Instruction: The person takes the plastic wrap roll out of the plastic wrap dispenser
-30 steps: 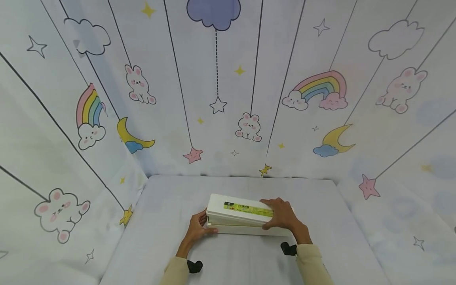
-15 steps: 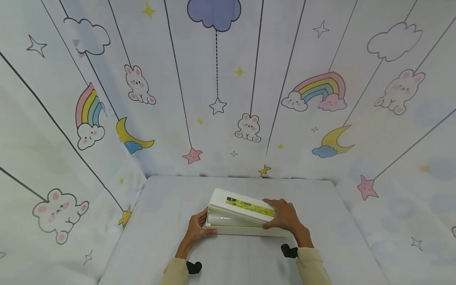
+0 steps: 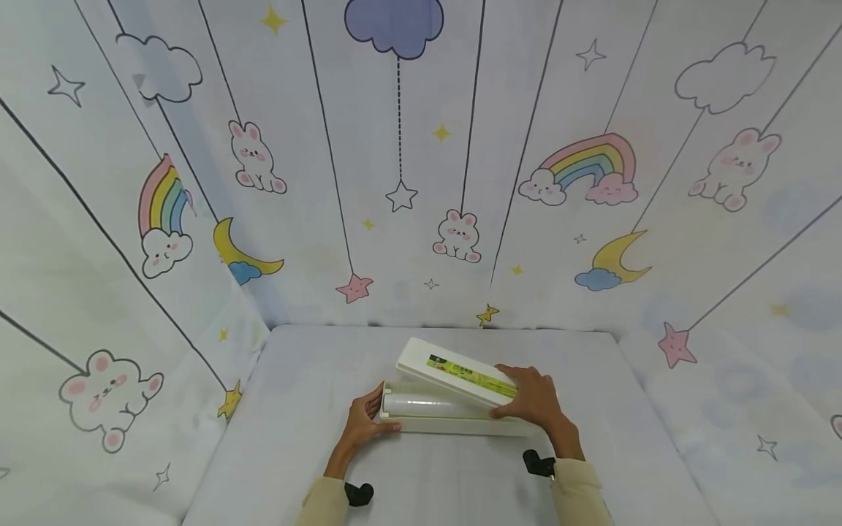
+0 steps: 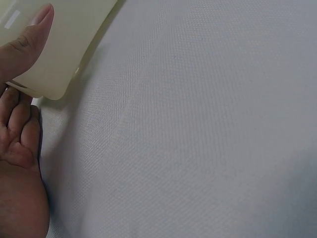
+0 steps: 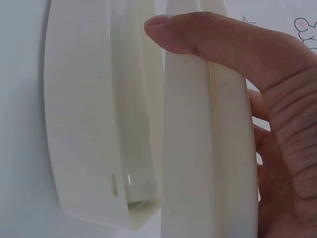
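Your right thumb (image 5: 171, 35) pressed along the near edge of the lid (image 3: 421, 359), and the other fingers of your right hand (image 3: 533, 400) bent over its far side, so the hand was closed about the lid's right part with only the lid's width between thumb and fingers. Your left hand (image 3: 363, 422) held the left end of the box (image 3: 454, 425): its thumb (image 4: 30, 42) lay flat against the near wall, and its fingers reached behind the end, partly hidden, a box's breadth from the thumb. The lid sat tilted above the box, its left end raised and swung to the far side, its right part low by your right hand; whether the two touched there you could not tell. A green and yellow label (image 3: 472, 375) ran along the lid's top. Inside the box, a pale, shiny roll (image 3: 421, 404) lay lengthwise, bared at the left and covered by the lid toward the right. The box rested level on the white table (image 3: 447, 482), its long side running left to right. Nearer you, black devices (image 3: 359, 494) sat at both wrists beside beige sleeves (image 3: 580, 489). On the far side and to left and right hung white cloth (image 3: 296, 183) printed with rabbits, stars, moons and rainbows.
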`<state>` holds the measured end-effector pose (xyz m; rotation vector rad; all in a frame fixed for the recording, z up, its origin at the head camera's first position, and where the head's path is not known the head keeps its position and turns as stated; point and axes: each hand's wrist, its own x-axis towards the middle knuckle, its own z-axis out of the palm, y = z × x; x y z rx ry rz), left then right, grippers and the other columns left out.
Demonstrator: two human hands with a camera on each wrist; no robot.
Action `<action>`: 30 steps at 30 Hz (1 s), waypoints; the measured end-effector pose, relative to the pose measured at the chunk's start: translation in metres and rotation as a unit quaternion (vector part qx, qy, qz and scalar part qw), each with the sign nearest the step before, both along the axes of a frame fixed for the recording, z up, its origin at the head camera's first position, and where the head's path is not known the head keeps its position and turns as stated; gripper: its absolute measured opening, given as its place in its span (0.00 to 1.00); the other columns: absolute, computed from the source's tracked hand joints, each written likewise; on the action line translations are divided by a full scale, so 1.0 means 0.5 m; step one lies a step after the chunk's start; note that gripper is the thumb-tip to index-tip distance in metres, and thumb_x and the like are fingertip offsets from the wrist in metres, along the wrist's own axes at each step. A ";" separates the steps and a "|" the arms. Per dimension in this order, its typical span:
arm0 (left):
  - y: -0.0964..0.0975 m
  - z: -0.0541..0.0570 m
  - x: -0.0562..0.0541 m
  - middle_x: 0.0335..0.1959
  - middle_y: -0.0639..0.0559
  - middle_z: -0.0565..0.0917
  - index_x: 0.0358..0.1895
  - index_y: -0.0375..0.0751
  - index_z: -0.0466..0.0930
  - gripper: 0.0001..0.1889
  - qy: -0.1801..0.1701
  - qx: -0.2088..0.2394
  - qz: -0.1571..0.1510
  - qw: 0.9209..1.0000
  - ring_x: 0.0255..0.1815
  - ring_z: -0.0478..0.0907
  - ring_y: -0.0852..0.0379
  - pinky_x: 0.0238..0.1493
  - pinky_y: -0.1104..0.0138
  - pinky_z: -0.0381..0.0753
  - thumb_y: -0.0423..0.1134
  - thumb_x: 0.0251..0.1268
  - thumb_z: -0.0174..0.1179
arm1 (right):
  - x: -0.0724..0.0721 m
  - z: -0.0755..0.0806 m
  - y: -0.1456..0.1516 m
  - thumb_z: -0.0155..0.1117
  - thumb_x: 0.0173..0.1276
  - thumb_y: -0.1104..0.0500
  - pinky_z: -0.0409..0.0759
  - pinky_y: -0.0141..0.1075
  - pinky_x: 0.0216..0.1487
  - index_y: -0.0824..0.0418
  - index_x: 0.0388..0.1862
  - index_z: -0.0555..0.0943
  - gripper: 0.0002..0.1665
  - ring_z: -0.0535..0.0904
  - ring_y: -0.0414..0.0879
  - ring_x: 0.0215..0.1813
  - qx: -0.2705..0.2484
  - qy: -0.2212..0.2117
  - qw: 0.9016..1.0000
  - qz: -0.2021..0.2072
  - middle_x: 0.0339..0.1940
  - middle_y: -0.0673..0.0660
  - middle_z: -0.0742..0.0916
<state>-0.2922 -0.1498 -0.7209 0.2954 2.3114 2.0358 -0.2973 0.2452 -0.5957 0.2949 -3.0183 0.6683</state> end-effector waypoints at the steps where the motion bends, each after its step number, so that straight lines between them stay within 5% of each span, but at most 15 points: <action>1: 0.000 0.000 0.000 0.81 0.32 0.72 0.83 0.27 0.64 0.57 0.000 0.002 -0.001 1.000 0.83 0.70 0.32 0.84 0.54 0.71 0.29 0.47 0.88 | 0.001 -0.001 0.002 0.90 0.40 0.32 0.73 0.47 0.46 0.51 0.76 0.83 0.61 0.78 0.45 0.47 -0.001 0.000 1.000 -0.003 0.61 0.55 0.93; 9: 0.001 -0.001 0.001 0.81 0.32 0.72 0.82 0.27 0.64 0.57 -0.004 0.012 0.000 1.000 0.83 0.69 0.31 0.81 0.69 0.73 0.29 0.47 0.87 | 0.007 -0.006 0.013 0.89 0.39 0.31 0.71 0.44 0.42 0.49 0.75 0.84 0.60 0.79 0.46 0.45 0.000 0.013 1.000 -0.013 0.58 0.54 0.94; 19: -0.004 -0.014 0.003 0.78 0.26 0.73 0.81 0.24 0.65 0.56 0.054 -0.001 -0.012 0.998 0.79 0.74 0.31 0.77 0.74 0.76 0.35 0.49 0.88 | 0.019 -0.006 0.016 0.90 0.42 0.33 0.72 0.47 0.43 0.51 0.75 0.83 0.59 0.80 0.48 0.47 -0.004 0.000 0.999 -0.039 0.55 0.54 0.94; 30: -0.002 -0.013 0.002 0.78 0.28 0.74 0.81 0.25 0.65 0.56 0.040 0.010 -0.006 0.999 0.80 0.73 0.30 0.78 0.72 0.76 0.32 0.48 0.88 | 0.030 -0.001 0.026 0.88 0.42 0.33 0.72 0.48 0.42 0.48 0.74 0.84 0.57 0.80 0.49 0.46 -0.014 0.005 0.998 -0.061 0.53 0.53 0.94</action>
